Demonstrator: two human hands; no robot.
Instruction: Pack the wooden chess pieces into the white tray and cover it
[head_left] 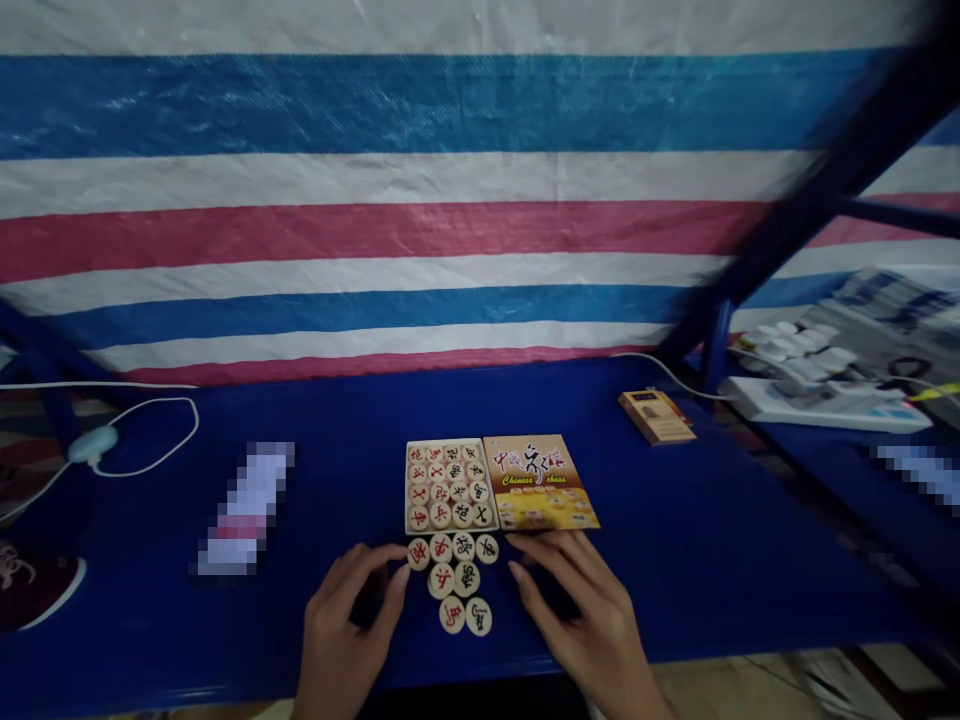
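Left hand (341,620) and right hand (592,600) are both open, your fingers loosely curled, either side of the loose discs (466,579). These lie between them, just on your side of the filled tray (406,500). Their top row runs sideways: its leftmost red disc (418,554) is at your left fingertips, seemingly touching; its rightmost black disc (487,548) sits slightly apart from your right, making the left hand nearer.
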